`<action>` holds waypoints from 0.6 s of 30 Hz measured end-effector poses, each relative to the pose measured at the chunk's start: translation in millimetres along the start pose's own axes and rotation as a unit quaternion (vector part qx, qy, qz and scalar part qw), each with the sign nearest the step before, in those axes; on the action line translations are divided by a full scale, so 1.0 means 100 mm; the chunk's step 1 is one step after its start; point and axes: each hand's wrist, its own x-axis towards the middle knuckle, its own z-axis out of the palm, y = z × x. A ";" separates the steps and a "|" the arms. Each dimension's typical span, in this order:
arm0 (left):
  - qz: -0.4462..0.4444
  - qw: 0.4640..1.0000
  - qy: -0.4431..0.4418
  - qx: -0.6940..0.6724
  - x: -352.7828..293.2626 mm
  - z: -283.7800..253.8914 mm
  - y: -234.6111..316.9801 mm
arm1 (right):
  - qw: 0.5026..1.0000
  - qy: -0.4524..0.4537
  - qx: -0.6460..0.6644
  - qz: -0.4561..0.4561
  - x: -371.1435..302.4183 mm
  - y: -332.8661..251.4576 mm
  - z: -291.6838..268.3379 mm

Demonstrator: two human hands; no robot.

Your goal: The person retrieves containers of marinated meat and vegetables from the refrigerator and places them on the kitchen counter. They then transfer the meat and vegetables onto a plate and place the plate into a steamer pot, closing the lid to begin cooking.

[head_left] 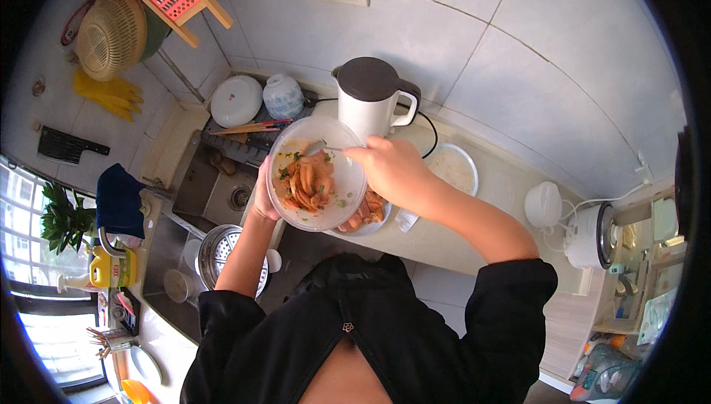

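At counter (pixel 511 204), left fingers (pixel 264 183) gripping bowl (pixel 346 176), right fingers (pixel 370 154) pinching spoon (pixel 316 147), labelled bottle (pixel 121 269) leftward

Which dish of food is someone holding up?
The translucent bowl, gripped by the left hand; the other dish of food, partly hidden behind it, has no hand on it.

Pale tiled walls (pixel 585 41), cream counter (pixel 507 189), bright barred window (pixel 48 341) at left; the mostly hidden floor (pixel 443 289) seems grey.

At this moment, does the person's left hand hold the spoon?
No, the right hand holds the spoon, while the left hand supports the bowl.
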 end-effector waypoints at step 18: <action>-0.012 1.000 -0.008 -0.024 0.04 0.18 -0.03 | 0.999 0.002 -0.043 0.016 -0.07 -0.18 -0.05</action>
